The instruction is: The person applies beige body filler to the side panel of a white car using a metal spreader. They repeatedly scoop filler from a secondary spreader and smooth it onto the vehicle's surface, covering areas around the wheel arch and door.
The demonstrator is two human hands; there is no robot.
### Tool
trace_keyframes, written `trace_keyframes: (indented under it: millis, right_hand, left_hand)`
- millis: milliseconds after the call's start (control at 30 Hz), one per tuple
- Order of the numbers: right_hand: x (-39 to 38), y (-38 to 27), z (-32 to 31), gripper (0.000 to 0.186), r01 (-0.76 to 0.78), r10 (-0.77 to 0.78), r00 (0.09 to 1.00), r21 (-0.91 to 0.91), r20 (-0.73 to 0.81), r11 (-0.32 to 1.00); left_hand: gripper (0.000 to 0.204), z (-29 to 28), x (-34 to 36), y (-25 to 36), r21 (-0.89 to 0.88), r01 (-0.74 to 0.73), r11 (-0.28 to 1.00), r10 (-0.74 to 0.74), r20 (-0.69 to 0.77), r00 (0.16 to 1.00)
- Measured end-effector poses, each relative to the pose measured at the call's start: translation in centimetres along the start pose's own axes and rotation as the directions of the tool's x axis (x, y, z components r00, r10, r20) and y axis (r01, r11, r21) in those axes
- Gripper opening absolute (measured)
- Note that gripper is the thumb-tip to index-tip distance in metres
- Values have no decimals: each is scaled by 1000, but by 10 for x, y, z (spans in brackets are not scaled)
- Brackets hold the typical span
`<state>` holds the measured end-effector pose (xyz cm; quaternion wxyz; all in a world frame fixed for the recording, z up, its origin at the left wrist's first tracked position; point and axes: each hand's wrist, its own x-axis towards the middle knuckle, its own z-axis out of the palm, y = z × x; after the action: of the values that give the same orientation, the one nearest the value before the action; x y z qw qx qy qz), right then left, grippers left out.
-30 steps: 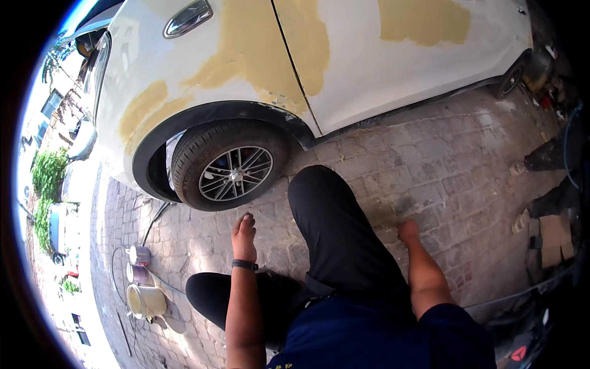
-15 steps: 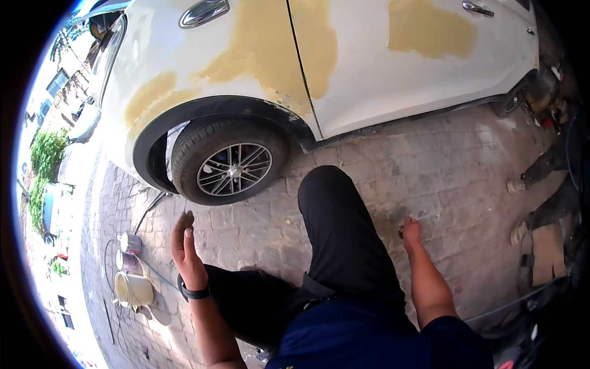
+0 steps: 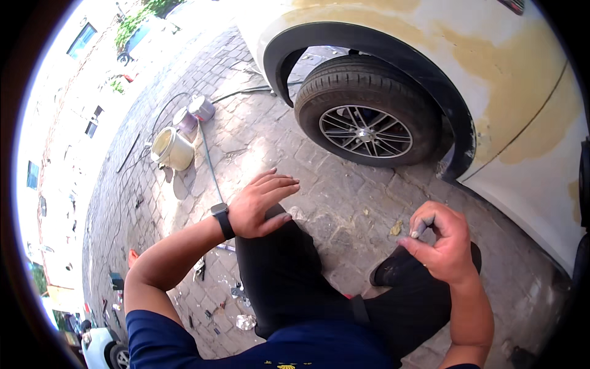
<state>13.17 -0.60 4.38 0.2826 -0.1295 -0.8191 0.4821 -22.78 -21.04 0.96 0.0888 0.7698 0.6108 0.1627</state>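
Observation:
My left hand, with a dark watch on its wrist, is held over my left knee with the fingers stretched out and nothing in it. My right hand is raised over my right leg. Its fingers are curled, the thumb and a grey-smeared fingertip almost meeting; whatever they may hold is too small to make out. Ahead is a white car with tan filler patches on its fender and door. Its front wheel sits under a black arch trim. Neither hand touches the car.
To the left on the paving stand a cream bucket and two smaller cans. A thin hose runs past them. Crumpled foil and small scraps lie by my left leg. Another car is at the lower left.
My view has turned left and come nearer the front wheel. I have stepped, and both hands have risen closer together. My left hand has swung inward over the knee.

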Motion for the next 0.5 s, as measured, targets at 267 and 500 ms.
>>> trace_keyframes:
  millis: [267,500]
  right_hand:
    - [51,76,45,45,-332,285,683,-61,672,941]
    - [81,181,63,32,-501,674,576,-452,462,738]
  left_hand:
    - [61,15,24,-53,-290,110,951,-62,169,984]
    - [58,19,37,-115,-515,93,852,-33,124,992]
